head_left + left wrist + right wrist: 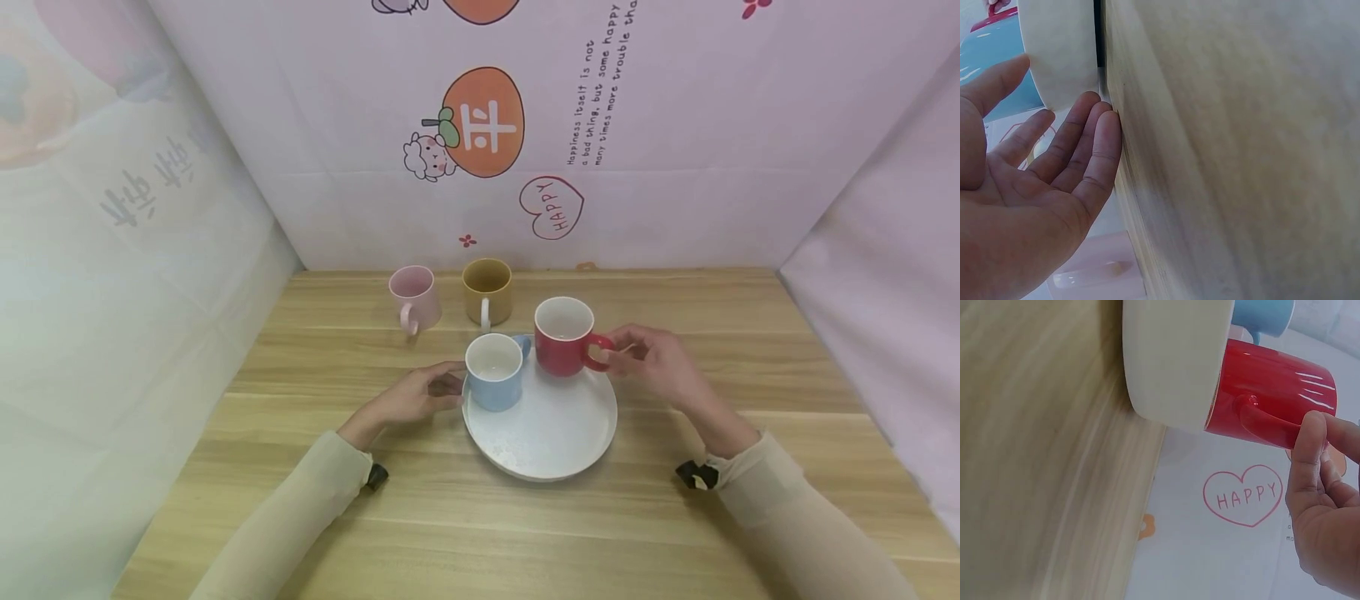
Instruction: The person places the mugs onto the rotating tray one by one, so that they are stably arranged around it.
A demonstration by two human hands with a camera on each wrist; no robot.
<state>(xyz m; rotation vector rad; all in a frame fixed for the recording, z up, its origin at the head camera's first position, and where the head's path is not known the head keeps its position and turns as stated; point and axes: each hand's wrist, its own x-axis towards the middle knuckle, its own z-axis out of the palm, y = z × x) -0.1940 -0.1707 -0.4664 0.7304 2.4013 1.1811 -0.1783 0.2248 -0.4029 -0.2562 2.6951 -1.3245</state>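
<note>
A round white tray (562, 433) with a raised side stands on the wooden table, bearing a light blue mug (495, 387) at its left and a red mug (561, 354) at its back. My right hand (652, 362) pinches the red mug's handle between thumb and fingers, as the right wrist view also shows. At the tray's left side is my left hand (420, 393), its fingers extended and fingertips right at the wall; the left wrist view shows the palm turned up and nothing held. The blue mug's handle points back right, toward the red mug.
Behind the tray stand a pink mug (416, 300) and a mustard-yellow mug (487, 292) with a white handle. A printed white cloth (675, 217) hangs along the table's back edge, with more white cloth at both sides.
</note>
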